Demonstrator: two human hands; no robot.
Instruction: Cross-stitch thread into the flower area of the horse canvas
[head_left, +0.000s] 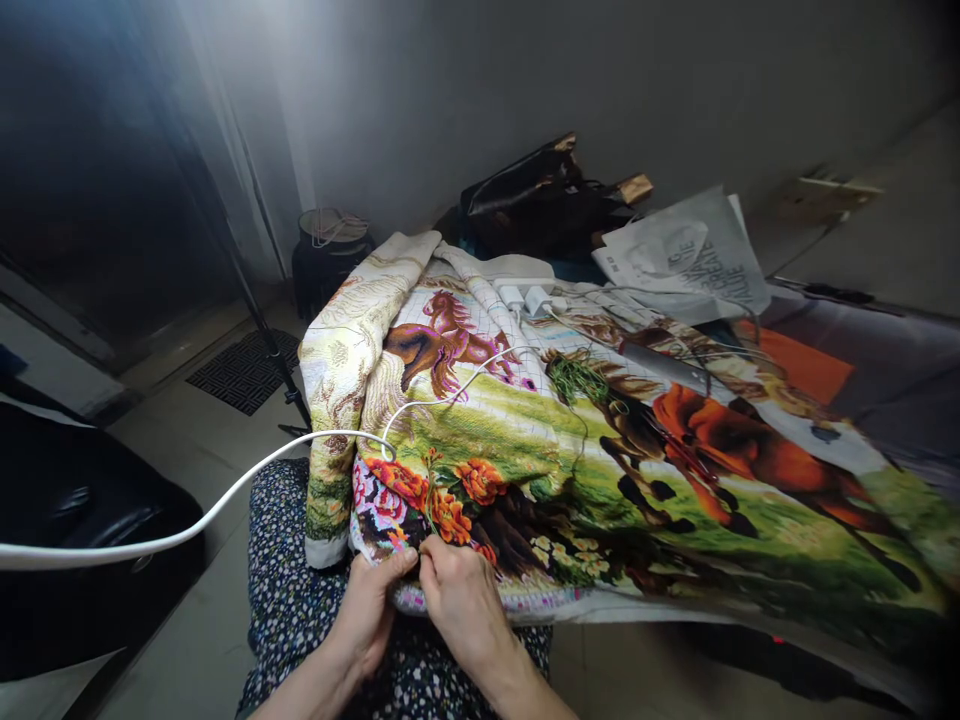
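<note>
Two bare hands meet at the near edge of a large embroidered cloth (pixel 525 440), which spreads over the person's lap and away to the right, showing horses, grass and orange and pink flowers. The left hand (pixel 373 603) is closed on the border, thumb on top and the other fingers mostly hidden. Just beside it, the right hand (pixel 463 592) is bent inward with its fingers drawn together against the fabric; what its fingertips pinch is too small to tell. Above the hands, a thin strand of thread (pixel 430 490) crosses the orange flowers. Farther up the cloth lie a loose tangle of green thread (pixel 576 380) and a white power strip (pixel 517 268) with plugs in it. A white cable (pixel 255 468) loops in from the left across the cloth. Beyond are a dark bag (pixel 525 195) and a pale printed bag (pixel 679 255), with an orange sheet (pixel 806 365) to the right. Patterned clothing (pixel 281 560) shows beneath the cloth.
</note>
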